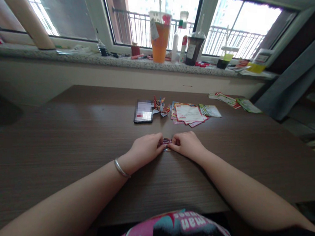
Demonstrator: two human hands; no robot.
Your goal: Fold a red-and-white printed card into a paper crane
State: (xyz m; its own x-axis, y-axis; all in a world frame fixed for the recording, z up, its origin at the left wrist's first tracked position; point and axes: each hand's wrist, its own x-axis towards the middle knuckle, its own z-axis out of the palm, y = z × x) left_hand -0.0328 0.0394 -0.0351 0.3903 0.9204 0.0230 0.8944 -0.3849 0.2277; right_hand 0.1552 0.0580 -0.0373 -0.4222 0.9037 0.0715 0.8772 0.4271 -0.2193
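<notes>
Over the middle of the brown table, my left hand (pixel 147 146) and my right hand (pixel 188 144) face each other with only a small gap between them. Both pinch a small folded piece of printed paper (pixel 167 141), one hand at each end. It looks dark and reddish, and its ends are hidden by my fingers. Just beyond lie a phone (pixel 144 112) with a lit, blurred screen and a small heap of folded colourful paper pieces (pixel 161 107). A stack of printed paper sheets (pixel 188 113) lies to their right.
More printed sheets (pixel 227 100) lie at the table's (pixel 88 137) far right. Behind it, the stone windowsill (pixel 118 61) carries a tall cup of orange drink (pixel 161 40), a dark drink cup (pixel 194 49), bottles and pens. A cardboard tube (pixel 25 12) leans at the left.
</notes>
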